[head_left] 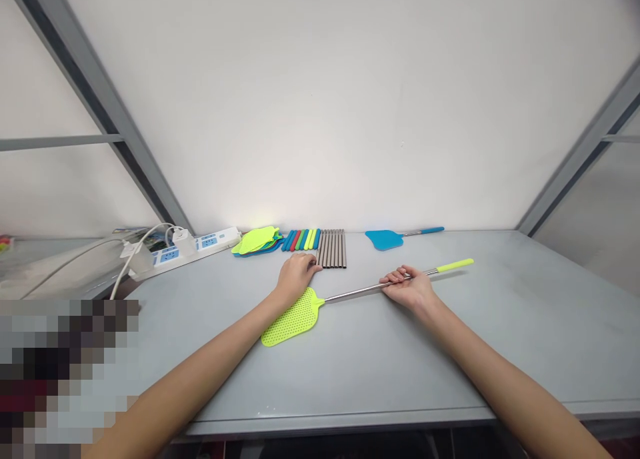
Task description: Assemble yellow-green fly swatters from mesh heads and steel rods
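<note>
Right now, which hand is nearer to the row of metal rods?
Left. The left hand rests at the near end of the metal rods; the right hand is farther right, gripping the yellow swatter shaft.

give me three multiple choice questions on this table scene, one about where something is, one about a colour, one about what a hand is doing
1. Where does the blue fly swatter lie?
A. at the back of the table by the wall
B. under the left hand
C. on the power strip

2. What colour is the head of the swatter nearest the person?
A. red
B. yellow-green
C. white

3. What is the right hand doing?
A. resting flat on bare table
B. gripping the power strip
C. closed around the metal rod of the yellow-green swatter

Answers:
1. A, the blue swatter lies far back beside the row of metal rods.
2. B, the yellow-green swatter has a bright mesh head.
3. C, its fingers wrap the rod, while the left hand rests near the metal rods.
</note>
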Demonstrator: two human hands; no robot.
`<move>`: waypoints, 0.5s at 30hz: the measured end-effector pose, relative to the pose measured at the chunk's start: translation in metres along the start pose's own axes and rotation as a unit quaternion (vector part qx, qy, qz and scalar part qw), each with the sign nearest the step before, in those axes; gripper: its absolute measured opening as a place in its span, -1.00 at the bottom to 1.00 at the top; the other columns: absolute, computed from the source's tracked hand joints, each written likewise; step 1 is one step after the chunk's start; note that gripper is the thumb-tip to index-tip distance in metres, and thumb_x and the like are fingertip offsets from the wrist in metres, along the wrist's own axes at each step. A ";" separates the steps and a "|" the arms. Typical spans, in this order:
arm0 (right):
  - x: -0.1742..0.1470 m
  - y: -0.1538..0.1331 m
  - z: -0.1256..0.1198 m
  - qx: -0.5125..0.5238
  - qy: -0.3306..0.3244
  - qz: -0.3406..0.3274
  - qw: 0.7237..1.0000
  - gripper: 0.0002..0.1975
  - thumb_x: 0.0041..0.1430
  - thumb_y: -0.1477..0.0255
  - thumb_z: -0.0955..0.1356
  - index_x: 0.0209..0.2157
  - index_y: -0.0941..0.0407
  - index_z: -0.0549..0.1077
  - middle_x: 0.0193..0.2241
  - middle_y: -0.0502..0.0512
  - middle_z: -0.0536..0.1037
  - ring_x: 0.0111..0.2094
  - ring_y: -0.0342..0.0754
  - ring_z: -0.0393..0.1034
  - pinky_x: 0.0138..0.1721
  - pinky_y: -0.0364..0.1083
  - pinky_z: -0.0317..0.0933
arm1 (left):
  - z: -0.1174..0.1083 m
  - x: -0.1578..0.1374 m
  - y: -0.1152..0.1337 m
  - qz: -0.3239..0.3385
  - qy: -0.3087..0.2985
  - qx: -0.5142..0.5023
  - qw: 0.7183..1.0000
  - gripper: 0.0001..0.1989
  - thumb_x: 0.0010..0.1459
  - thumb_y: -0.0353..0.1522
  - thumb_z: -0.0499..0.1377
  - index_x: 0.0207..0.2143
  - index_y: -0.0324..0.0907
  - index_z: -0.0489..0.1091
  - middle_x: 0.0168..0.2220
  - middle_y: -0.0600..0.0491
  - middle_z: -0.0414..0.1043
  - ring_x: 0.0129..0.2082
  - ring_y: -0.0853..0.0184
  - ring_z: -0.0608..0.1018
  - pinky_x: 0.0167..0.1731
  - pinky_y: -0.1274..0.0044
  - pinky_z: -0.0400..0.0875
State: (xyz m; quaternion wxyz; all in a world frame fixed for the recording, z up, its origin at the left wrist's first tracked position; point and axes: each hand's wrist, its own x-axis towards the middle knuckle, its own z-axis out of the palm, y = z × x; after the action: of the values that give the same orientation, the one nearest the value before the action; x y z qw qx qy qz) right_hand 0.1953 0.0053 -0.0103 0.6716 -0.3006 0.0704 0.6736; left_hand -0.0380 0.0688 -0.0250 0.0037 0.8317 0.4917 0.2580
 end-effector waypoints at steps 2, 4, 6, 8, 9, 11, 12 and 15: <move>0.000 0.000 0.000 0.002 0.001 0.001 1.000 -0.80 -0.05 0.55 0.07 -0.64 0.12 -0.13 -0.82 -0.15 -0.06 -0.82 -0.24 -0.13 -0.71 -0.17 -0.06 | 0.000 0.001 0.000 0.001 0.001 -0.002 1.000 -0.80 0.05 -0.24 0.00 -0.48 -0.16 0.30 -0.43 0.05 0.37 -0.33 0.28 0.36 -0.40 0.52 0.18; 0.000 0.000 0.000 0.003 0.001 0.000 1.000 -0.81 -0.05 0.55 0.07 -0.64 0.12 -0.13 -0.82 -0.15 -0.06 -0.82 -0.24 -0.13 -0.71 -0.17 -0.06 | 0.000 0.001 0.000 0.001 0.001 -0.008 1.000 -0.80 0.05 -0.24 0.00 -0.47 -0.16 0.30 -0.43 0.05 0.37 -0.33 0.29 0.36 -0.40 0.52 0.18; 0.000 0.000 0.000 0.002 0.001 -0.001 1.000 -0.81 -0.05 0.55 0.07 -0.64 0.12 -0.13 -0.81 -0.15 -0.06 -0.82 -0.24 -0.14 -0.70 -0.17 -0.05 | 0.001 0.000 -0.001 -0.004 0.001 -0.015 1.000 -0.80 0.04 -0.23 0.00 -0.44 -0.15 0.31 -0.42 0.05 0.37 -0.32 0.28 0.36 -0.39 0.51 0.18; 0.000 0.000 0.000 0.001 0.001 -0.003 1.000 -0.80 -0.05 0.56 0.06 -0.64 0.12 -0.14 -0.81 -0.15 -0.07 -0.81 -0.25 -0.14 -0.70 -0.16 -0.05 | 0.001 0.000 -0.003 -0.009 -0.001 -0.026 1.000 -0.79 0.03 -0.22 0.01 -0.40 -0.16 0.32 -0.39 0.04 0.38 -0.31 0.28 0.37 -0.38 0.51 0.20; 0.000 0.000 0.000 -0.001 0.001 -0.004 1.000 -0.80 -0.04 0.56 0.06 -0.64 0.12 -0.14 -0.80 -0.15 -0.07 -0.81 -0.25 -0.14 -0.70 -0.16 -0.05 | 0.001 0.000 -0.005 -0.010 -0.003 -0.032 0.999 -0.78 0.03 -0.21 0.02 -0.38 -0.16 0.32 -0.38 0.03 0.38 -0.30 0.29 0.37 -0.37 0.51 0.21; -0.001 -0.001 0.000 -0.004 -0.001 -0.006 1.000 -0.80 -0.04 0.55 0.06 -0.64 0.12 -0.15 -0.79 -0.15 -0.07 -0.81 -0.24 -0.14 -0.70 -0.16 -0.05 | -0.001 -0.002 -0.008 -0.009 -0.012 -0.044 0.999 -0.76 0.00 -0.21 0.04 -0.35 -0.17 0.32 -0.35 0.03 0.39 -0.30 0.29 0.38 -0.34 0.51 0.22; -0.001 -0.001 0.001 -0.005 -0.002 -0.007 1.000 -0.80 -0.03 0.55 0.06 -0.64 0.12 -0.15 -0.79 -0.15 -0.06 -0.81 -0.24 -0.14 -0.70 -0.16 -0.05 | -0.003 -0.002 -0.009 -0.009 -0.016 -0.049 0.999 -0.75 -0.01 -0.20 0.05 -0.34 -0.17 0.32 -0.33 0.03 0.39 -0.29 0.30 0.38 -0.33 0.51 0.23; -0.003 -0.002 0.002 -0.004 -0.002 -0.006 1.000 -0.80 -0.03 0.54 0.06 -0.63 0.12 -0.14 -0.79 -0.15 -0.06 -0.80 -0.24 -0.14 -0.70 -0.17 -0.05 | -0.012 -0.006 -0.008 -0.017 -0.022 -0.068 0.997 -0.69 -0.03 -0.18 0.06 -0.28 -0.18 0.32 -0.26 0.01 0.39 -0.25 0.29 0.39 -0.29 0.51 0.24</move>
State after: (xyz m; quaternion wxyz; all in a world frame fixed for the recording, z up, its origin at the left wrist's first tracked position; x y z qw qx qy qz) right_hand 0.1965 0.0036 -0.0067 0.6746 -0.3024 0.0640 0.6703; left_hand -0.0521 0.0652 -0.0195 0.0757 0.8268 0.4864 0.2722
